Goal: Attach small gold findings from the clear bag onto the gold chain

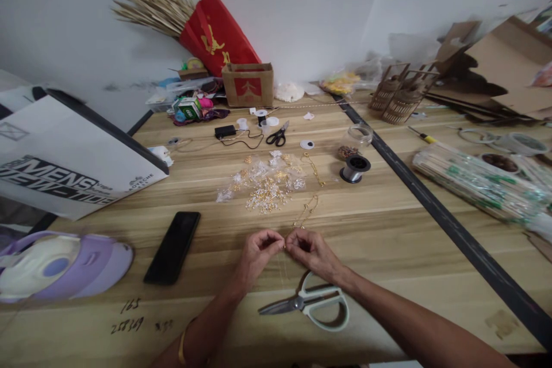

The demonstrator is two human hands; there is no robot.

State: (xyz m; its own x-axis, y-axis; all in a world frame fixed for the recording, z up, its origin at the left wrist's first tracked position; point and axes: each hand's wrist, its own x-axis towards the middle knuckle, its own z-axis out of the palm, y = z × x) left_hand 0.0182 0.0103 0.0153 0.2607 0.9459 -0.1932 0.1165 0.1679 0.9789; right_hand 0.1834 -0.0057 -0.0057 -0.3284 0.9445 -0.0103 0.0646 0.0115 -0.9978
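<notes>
My left hand [260, 254] and my right hand [314, 252] meet above the wooden table, each pinched closed with fingertips almost touching. Between them is a thin gold chain [305, 214], which trails from the right fingers onto the wood; a fine thread-like strand hangs below the left fingertips. What exactly sits in the pinch is too small to make out. Scissors with pale green handles [328, 309] lie just below my right wrist. Beyond my hands is a pile of small gold and clear beads [268, 195] with little plastic bags [257, 172].
A black phone [172, 247] and a purple-white visor [64, 267] lie left, near a white box [77, 155]. Farther back are black scissors [278, 135], a wire spool [355, 168] and a clear jar [359, 135]. Wrapped sticks [470, 181] lie right, past a dark strip [431, 213].
</notes>
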